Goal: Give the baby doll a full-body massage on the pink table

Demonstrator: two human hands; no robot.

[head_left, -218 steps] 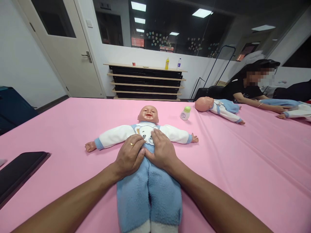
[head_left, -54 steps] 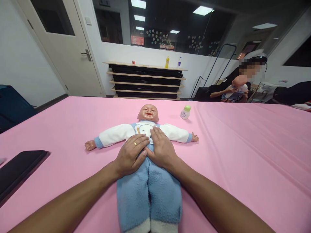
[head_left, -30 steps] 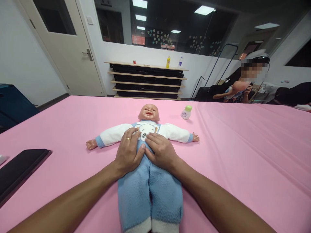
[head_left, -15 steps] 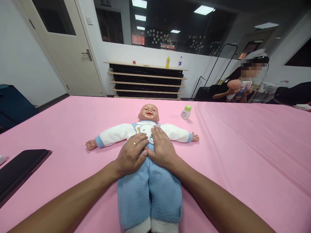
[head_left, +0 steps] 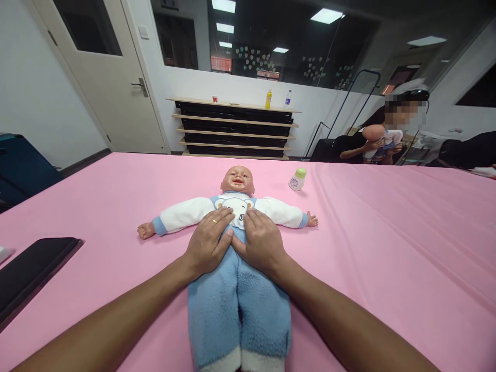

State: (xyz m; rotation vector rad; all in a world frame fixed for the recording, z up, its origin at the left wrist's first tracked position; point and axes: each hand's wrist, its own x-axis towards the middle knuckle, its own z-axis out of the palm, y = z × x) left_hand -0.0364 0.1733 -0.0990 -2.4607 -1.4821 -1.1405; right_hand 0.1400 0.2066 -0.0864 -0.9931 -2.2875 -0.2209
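A baby doll (head_left: 237, 181) lies on its back on the pink cover (head_left: 372, 243), head away from me and arms stretched to the sides. It wears a white top with a bear face and fluffy blue trousers (head_left: 217, 315). My left hand (head_left: 211, 238), a ring on one finger, rests flat on the left of the doll's belly. On the other side my right hand (head_left: 262, 238) lies flat, fingers stretched toward the chest. The thumbs come close together in the middle. Part of the bear face shows between the hands.
A white bottle with a green cap (head_left: 297, 180) stands right of the doll's head. At the left edge lies a black flat case (head_left: 34, 274). Beyond the table are a shelf (head_left: 232, 126) with bottles and, at right, a person (head_left: 387, 129) holding another doll.
Both hands have drawn slightly apart on the doll's belly, so more of the bear face shows between them. The right fingers have shifted a little toward me and right.
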